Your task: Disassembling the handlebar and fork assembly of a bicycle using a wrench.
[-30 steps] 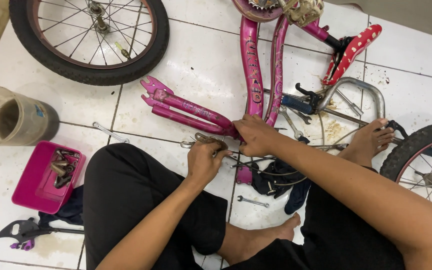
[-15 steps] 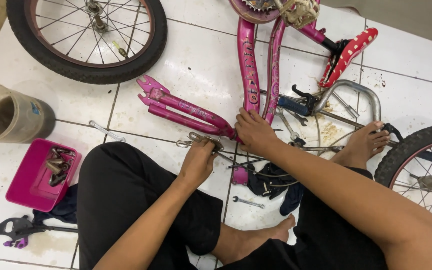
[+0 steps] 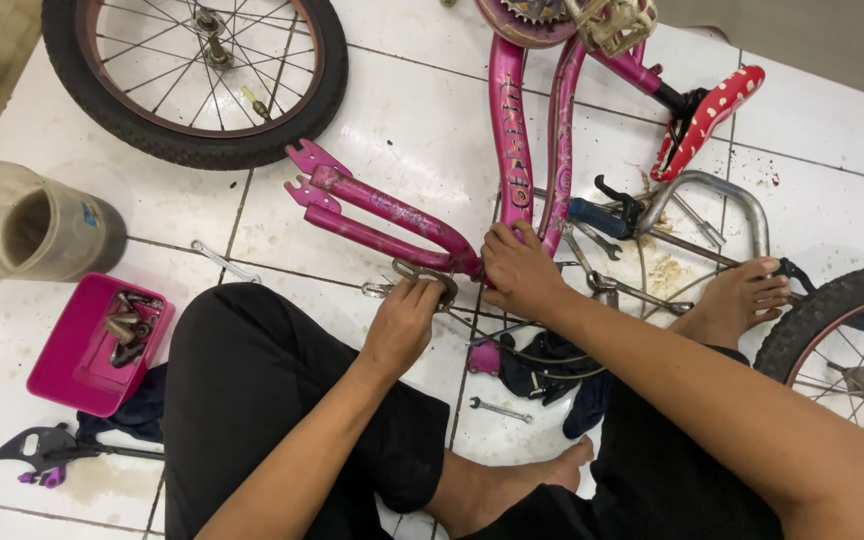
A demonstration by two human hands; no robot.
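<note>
Left hand point(image 3: 404, 322) on spanner point(image 3: 422, 275), wheel point(image 3: 197, 75) near

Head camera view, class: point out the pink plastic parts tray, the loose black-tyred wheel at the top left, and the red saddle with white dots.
Pink plastic parts tray point(image 3: 64, 372), head view, bare left rim.
Loose black-tyred wheel point(image 3: 164, 148), head view, lower tyre.
Red saddle with white dots point(image 3: 709, 121), head view, middle of the seat.

White tiled floor point(image 3: 402, 120) carries a dismantled pink metal bicycle frame point(image 3: 507, 140), a loose black-tyred spoked wheel point(image 3: 192, 70), a pink plastic parts tray point(image 3: 77, 350), small steel spanners point(image 3: 500, 409) and a grimy round plastic tub point(image 3: 27, 222)
</note>
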